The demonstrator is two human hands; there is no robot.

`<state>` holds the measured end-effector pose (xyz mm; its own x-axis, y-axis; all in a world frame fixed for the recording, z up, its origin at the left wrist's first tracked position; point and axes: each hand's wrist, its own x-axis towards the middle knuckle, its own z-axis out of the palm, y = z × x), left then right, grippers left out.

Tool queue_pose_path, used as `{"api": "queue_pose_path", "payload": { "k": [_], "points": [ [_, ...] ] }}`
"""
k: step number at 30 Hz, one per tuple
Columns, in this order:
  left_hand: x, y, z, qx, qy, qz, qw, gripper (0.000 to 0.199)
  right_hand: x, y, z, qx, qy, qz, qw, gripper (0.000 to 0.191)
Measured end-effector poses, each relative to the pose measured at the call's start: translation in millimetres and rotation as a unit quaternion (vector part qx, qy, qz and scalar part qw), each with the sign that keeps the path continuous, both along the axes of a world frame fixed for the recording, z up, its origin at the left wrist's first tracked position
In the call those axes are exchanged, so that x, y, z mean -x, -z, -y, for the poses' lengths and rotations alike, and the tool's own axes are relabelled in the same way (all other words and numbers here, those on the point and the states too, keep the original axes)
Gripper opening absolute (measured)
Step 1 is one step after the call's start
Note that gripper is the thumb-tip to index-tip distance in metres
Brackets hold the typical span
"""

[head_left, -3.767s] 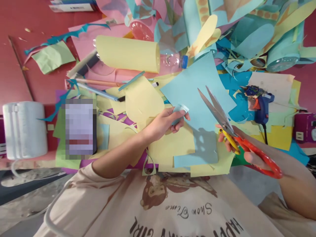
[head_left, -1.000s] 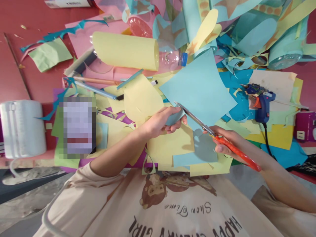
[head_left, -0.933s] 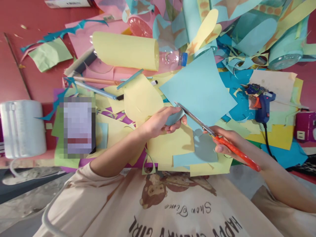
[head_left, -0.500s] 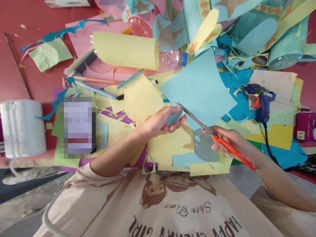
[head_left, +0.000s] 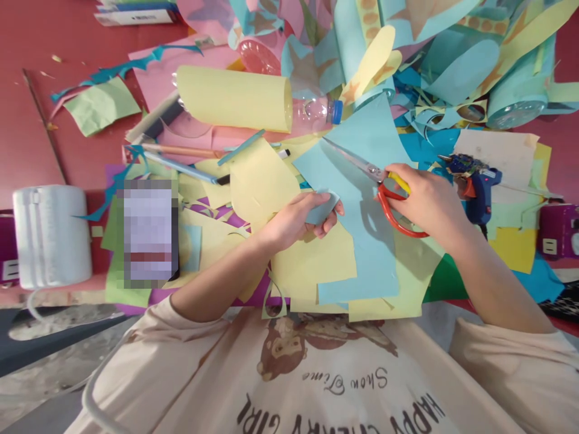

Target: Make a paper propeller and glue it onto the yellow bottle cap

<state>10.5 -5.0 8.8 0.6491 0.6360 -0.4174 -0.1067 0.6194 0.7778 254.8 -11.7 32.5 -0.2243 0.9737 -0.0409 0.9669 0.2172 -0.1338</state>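
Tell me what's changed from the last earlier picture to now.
The right hand has moved the red-and-yellow-handled metal scissors forward, away from the small light-blue paper piece. Nothing was let go; the left hand still holds that piece about where it was.

Dressed in a pale beige shirt with loose short sleeves, printed with a brown cartoon figure and dark lettering.
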Motion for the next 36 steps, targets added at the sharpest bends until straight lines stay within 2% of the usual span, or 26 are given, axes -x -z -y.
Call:
{"api": "queue_pose_path", "payload": {
  "k": [4, 6, 8, 10, 12, 15, 17, 19, 22, 24, 28, 32, 36],
  "points": [
    [0.5, 6.9, -0.2, 0.001, -0.027, 0.013, 1.0, 0.034, -6.2, -3.2, -14.9, -0.002, -0.05, 0.005, 0.999, 0.043],
    [0.2, 11.5, 0.4, 0.004, -0.049, 0.023, 0.999, 0.037, -6.9, -11.5, -17.7, -0.028, -0.029, 0.001, 0.999, 0.041],
    [-0.7, 14.5, 1.2, 0.005, -0.07, 0.031, 0.997, 0.038, -2.2, -18.1, -17.8, -0.08, 0.01, -0.039, 0.996, 0.028],
    [-1.8, 14.8, 2.0, 0.002, -0.084, 0.029, 0.996, 0.041, 8.0, -18.6, -16.4, -0.099, 0.024, -0.148, 0.984, 0.013],
    [-2.5, 13.3, 2.4, -0.005, -0.093, 0.016, 0.996, 0.044, 21.1, -11.6, -14.6, -0.026, 0.022, -0.308, 0.951, 0.016],
    [-1.8, 10.7, 1.9, -0.031, -0.122, -0.008, 0.992, 0.046, 38.0, 6.6, -13.0, 0.113, 0.04, -0.491, 0.863, 0.026],
    [0.0, 10.5, 1.5, -0.055, -0.134, -0.025, 0.989, 0.046, 44.1, 17.1, -11.9, 0.159, 0.059, -0.555, 0.814, 0.03],
    [1.8, 11.8, 1.1, -0.076, -0.131, -0.042, 0.988, 0.047, 46.5, 22.8, -9.9, 0.18, 0.084, -0.582, 0.789, 0.037],
    [3.0, 14.9, 0.7, -0.106, -0.121, -0.057, 0.985, 0.048, 48.3, 23.3, -4.2, 0.189, 0.11, -0.588, 0.779, 0.054],
    [2.6, 16.8, 0.4, -0.134, -0.116, -0.062, 0.982, 0.049, 50.4, 21.5, 0.1, 0.196, 0.101, -0.586, 0.779, 0.058],
    [1.3, 17.9, 0.6, -0.201, -0.092, -0.079, 0.972, 0.047, 55.4, 20.2, 6.1, 0.232, 0.047, -0.581, 0.778, 0.042],
    [0.5, 14.1, 2.0, -0.263, -0.065, -0.121, 0.955, 0.04, 54.9, 22.6, 7.1, 0.281, 0.017, -0.597, 0.751, 0.034],
    [-0.7, 9.0, 3.1, -0.276, -0.067, -0.135, 0.949, 0.038, 52.8, 24.0, 6.3, 0.275, 0.005, -0.589, 0.76, 0.032]
  ]
}}
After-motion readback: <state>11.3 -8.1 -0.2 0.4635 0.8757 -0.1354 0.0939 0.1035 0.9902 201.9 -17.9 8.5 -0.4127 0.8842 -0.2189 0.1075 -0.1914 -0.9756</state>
